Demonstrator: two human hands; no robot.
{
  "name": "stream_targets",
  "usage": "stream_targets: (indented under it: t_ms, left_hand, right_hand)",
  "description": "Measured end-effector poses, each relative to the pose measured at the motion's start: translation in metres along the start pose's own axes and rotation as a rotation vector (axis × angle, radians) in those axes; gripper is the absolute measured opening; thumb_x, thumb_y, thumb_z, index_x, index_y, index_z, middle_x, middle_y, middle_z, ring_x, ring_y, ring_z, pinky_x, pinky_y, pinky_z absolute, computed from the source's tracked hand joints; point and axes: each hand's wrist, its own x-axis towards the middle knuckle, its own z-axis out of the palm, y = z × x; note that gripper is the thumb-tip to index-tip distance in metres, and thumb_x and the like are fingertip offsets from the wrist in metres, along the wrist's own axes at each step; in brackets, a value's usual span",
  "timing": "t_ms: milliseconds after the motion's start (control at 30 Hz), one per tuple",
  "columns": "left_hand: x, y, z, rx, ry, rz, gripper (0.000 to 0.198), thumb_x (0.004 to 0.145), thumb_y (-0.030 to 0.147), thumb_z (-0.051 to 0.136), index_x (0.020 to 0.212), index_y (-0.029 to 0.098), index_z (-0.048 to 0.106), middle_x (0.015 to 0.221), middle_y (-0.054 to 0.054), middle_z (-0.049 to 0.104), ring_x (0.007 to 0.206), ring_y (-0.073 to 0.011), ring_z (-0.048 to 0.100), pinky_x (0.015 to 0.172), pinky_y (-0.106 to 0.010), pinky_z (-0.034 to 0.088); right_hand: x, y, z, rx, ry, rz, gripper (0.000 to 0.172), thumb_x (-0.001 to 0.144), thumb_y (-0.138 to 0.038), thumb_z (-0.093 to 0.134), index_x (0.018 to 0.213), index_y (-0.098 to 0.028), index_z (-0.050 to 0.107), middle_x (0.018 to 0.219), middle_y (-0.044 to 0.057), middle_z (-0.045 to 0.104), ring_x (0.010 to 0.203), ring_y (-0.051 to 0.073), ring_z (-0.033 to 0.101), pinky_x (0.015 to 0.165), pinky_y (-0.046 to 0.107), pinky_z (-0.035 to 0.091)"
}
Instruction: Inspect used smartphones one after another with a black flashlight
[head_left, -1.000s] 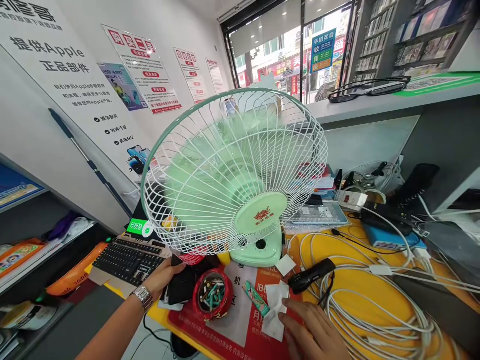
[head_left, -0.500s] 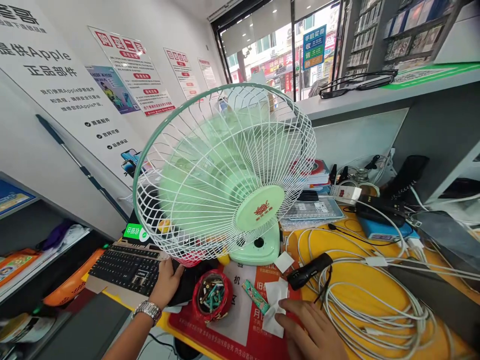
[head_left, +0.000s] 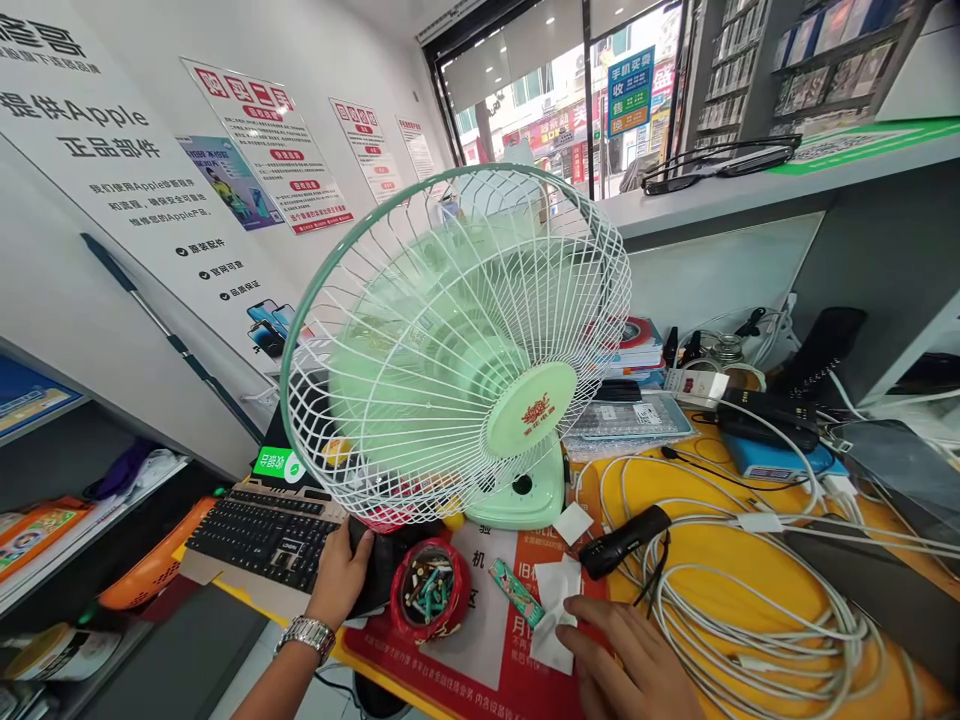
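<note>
My left hand [head_left: 341, 578] lies on a black pouch [head_left: 385, 565] near the table's front edge, its fingers slightly spread, just beside the keyboard [head_left: 262, 535]. My right hand [head_left: 630, 665] rests at that same edge, its fingers loosely spread, with the fingertips [head_left: 579, 622] against a white tissue [head_left: 553, 615] on the red mat [head_left: 491, 685]. Neither hand pinches anything. A red cup of batteries [head_left: 429, 590] stands between them, with the mint-green desk fan [head_left: 450, 350] just behind it.

The white wall poster [head_left: 97, 130] reads "提供Apple 正品部件" above "原装配件", "官网可查" and "品质保证". The blue sign [head_left: 630, 90] in the window says "手机买卖", and the red desk mat [head_left: 499, 690] shows "旧".
</note>
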Motion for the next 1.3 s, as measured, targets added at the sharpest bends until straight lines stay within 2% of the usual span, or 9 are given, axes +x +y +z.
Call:
stream_targets:
  t_ms: [233,400,533,733,833,933,1067,1200,1300]
  left_hand:
    - [-0.004,0.006,-0.005,0.120,-0.061,-0.004,0.032,0.095,0.040,0.043,0.108,0.014,0.057,0.107,-0.009,0.063,0.103,-0.0235,0.059,0.093,-0.044,0.045]
    - [-0.003,0.021,-0.019,0.293,-0.066,-0.045,0.041,0.095,0.040,0.032,0.105,0.013,0.060,0.119,-0.019,0.056,0.109,-0.0332,0.055,0.091,-0.048,0.043]
    - [-0.006,0.042,-0.034,0.374,-0.063,-0.002,0.050,0.095,0.043,0.024,0.118,0.013,0.057,0.125,-0.020,0.051,0.109,-0.0379,0.053,0.085,-0.049,0.044]
    - [-0.025,0.061,-0.038,0.364,-0.089,0.066,0.061,0.089,0.051,0.031,0.129,0.008,0.045,0.130,-0.022,0.049,0.118,-0.0369,0.050,0.100,-0.044,0.039]
    - [-0.030,0.066,-0.034,0.378,-0.117,0.067,0.069,0.084,0.056,0.036,0.127,0.004,0.045,0.126,-0.026,0.051,0.117,-0.0415,0.050,0.101,-0.048,0.037]
    - [-0.029,0.071,-0.035,0.392,-0.149,0.061,0.066,0.082,0.052,0.037,0.125,0.003,0.046,0.120,-0.028,0.054,0.115,-0.0435,0.051,0.100,-0.049,0.036]
    - [-0.023,0.075,-0.044,0.377,-0.207,0.017,0.061,0.080,0.049,0.042,0.122,0.006,0.047,0.101,-0.022,0.063,0.097,-0.0414,0.060,0.088,-0.049,0.043]
    - [-0.016,0.071,-0.056,0.302,-0.249,-0.062,0.055,0.080,0.049,0.046,0.123,0.014,0.047,0.092,-0.015,0.068,0.080,-0.0343,0.067,0.066,-0.038,0.049]
    - [-0.012,0.065,-0.063,0.258,-0.229,-0.088,0.064,0.079,0.048,0.050,0.133,0.015,0.040,0.096,-0.014,0.069,0.083,-0.0330,0.068,0.062,-0.034,0.049]
  right_hand:
    - [-0.003,0.002,0.003,0.008,-0.025,0.013,0.033,0.094,-0.006,0.034,0.103,-0.015,0.065,0.117,0.007,0.055,0.097,0.017,0.052,0.088,0.029,0.035]
    - [-0.002,0.003,-0.002,0.020,-0.044,0.013,0.033,0.094,-0.007,0.034,0.104,-0.015,0.064,0.120,0.007,0.053,0.099,0.018,0.050,0.089,0.031,0.033]
    - [0.001,0.001,-0.009,0.016,-0.063,0.016,0.032,0.094,-0.005,0.034,0.106,-0.014,0.062,0.120,0.008,0.052,0.099,0.018,0.049,0.087,0.030,0.033]
    - [0.008,0.000,-0.031,-0.013,-0.166,0.009,0.027,0.095,-0.007,0.035,0.107,-0.013,0.058,0.112,0.007,0.054,0.096,0.018,0.049,0.085,0.031,0.034]
    - [0.017,0.014,-0.045,-0.094,-0.271,0.037,0.026,0.098,-0.011,0.032,0.104,-0.013,0.058,0.105,0.006,0.055,0.091,0.018,0.049,0.082,0.031,0.034]
    - [0.028,0.038,-0.056,-0.230,-0.358,0.080,0.028,0.096,-0.009,0.032,0.108,-0.013,0.058,0.108,0.007,0.055,0.096,0.022,0.048,0.085,0.037,0.033]
    - [0.037,0.068,-0.057,-0.359,-0.492,0.112,0.039,0.087,0.001,0.039,0.118,-0.015,0.056,0.115,0.008,0.052,0.106,0.028,0.045,0.090,0.043,0.033]
    - [0.035,0.084,-0.049,-0.397,-0.582,0.130,0.038,0.082,0.006,0.047,0.111,-0.017,0.059,0.108,0.006,0.053,0.104,0.025,0.047,0.092,0.044,0.036]
    - [0.032,0.090,-0.044,-0.397,-0.604,0.136,0.038,0.082,0.007,0.049,0.110,-0.017,0.059,0.109,0.005,0.053,0.107,0.025,0.046,0.096,0.045,0.035]
